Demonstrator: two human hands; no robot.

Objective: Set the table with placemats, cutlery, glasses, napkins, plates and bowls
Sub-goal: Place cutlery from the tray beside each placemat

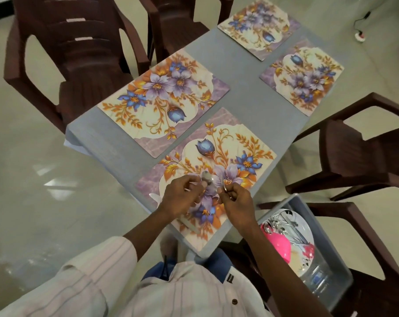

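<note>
Several floral placemats lie on the grey table (pixel 246 92). Over the nearest placemat (pixel 237 145) my left hand (pixel 181 197) pinches a metal spoon (pixel 206 178), its bowl pointing away from me. My right hand (pixel 236 202) grips a fork (pixel 223 183) with the tines up. Both hands hover close together above the mat's near half. Another placemat (pixel 162 99) lies to the left, and two more lie at the far end, one at the back (pixel 260 26) and one on the right (pixel 303 78).
A grey bin (pixel 331 243) sits on a chair at my right, holding a white plate (pixel 303 255), loose cutlery (pixel 283 227), a pink bowl (pixel 278 245) and a glass. Dark brown plastic chairs (pixel 75 53) ring the table. The tiled floor is glossy.
</note>
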